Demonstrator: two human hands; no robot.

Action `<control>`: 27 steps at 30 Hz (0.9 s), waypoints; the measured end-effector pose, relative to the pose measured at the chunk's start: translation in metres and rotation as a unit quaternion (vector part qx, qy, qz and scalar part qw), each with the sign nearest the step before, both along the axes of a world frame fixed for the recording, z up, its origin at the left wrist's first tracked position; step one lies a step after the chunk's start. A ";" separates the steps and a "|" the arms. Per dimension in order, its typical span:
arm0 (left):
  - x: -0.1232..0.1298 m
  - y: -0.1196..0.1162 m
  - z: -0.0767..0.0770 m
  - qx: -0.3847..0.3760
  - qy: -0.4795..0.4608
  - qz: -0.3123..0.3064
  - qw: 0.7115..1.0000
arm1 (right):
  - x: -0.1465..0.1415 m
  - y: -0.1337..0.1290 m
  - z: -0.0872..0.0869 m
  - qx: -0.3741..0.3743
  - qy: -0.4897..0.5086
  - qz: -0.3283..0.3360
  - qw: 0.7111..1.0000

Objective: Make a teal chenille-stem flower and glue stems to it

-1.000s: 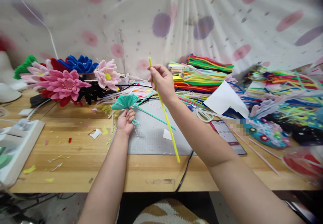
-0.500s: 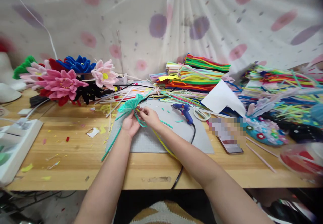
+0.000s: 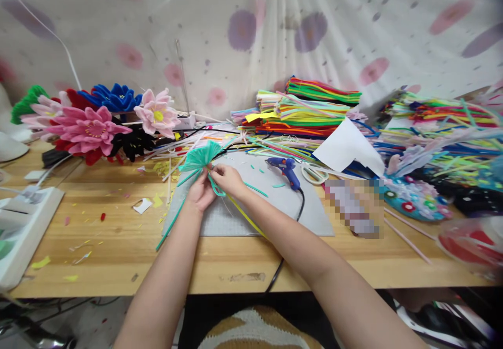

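A fan-shaped bunch of teal pipe cleaners [image 3: 202,155] is gathered at its base in my left hand [image 3: 199,194], whose fingers are closed around it. My right hand [image 3: 229,180] pinches at that same base, fingertips touching the left ones. From beneath the right hand a yellow pipe cleaner [image 3: 247,216] trails toward me under the forearm. Small teal loops [image 3: 216,187] hang between the hands, with a thin wire below them. Exactly what lies between the right fingertips is partly hidden. A loose teal pipe cleaner [image 3: 172,225] slants out beside the left wrist.
A grey cutting mat [image 3: 267,223] lies under the hands. On it rests a blue glue gun [image 3: 286,171], its black cord running to the front edge. Scissors [image 3: 314,173] and white paper [image 3: 349,149] are to the right. Pipe-cleaner bundles [image 3: 310,110] and fuzzy flowers [image 3: 94,129] stand behind.
The teal fan has tipped more upright and its gathered base shows between my fingers. My hands stay together, with the right one slightly nearer the base. The camera view has shifted a little.
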State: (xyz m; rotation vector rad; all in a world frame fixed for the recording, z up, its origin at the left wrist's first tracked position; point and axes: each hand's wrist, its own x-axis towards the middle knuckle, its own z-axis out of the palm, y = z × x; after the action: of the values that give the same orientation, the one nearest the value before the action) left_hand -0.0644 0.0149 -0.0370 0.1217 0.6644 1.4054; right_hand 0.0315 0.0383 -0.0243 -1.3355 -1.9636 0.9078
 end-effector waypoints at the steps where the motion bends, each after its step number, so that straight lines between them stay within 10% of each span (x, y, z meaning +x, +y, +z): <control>1: -0.002 0.000 -0.001 -0.005 -0.002 0.001 1.000 | -0.001 0.001 -0.001 -0.013 0.023 0.017 1.000; 9: -0.011 0.000 -0.005 0.059 0.096 -0.053 0.992 | -0.003 0.001 -0.001 -0.286 0.242 0.133 0.917; 18: -0.014 0.001 -0.002 0.039 0.131 0.013 0.991 | 0.008 -0.004 0.005 -0.327 0.294 0.128 0.889; 27: -0.040 0.007 0.005 -0.014 0.073 0.139 0.987 | 0.013 0.028 0.068 -0.178 -0.121 0.169 0.962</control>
State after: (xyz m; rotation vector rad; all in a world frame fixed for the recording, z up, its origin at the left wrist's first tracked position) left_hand -0.1047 0.0215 -0.0322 0.1136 0.8473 1.6664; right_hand 0.0443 0.0668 0.0435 -1.3786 -2.3481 1.3689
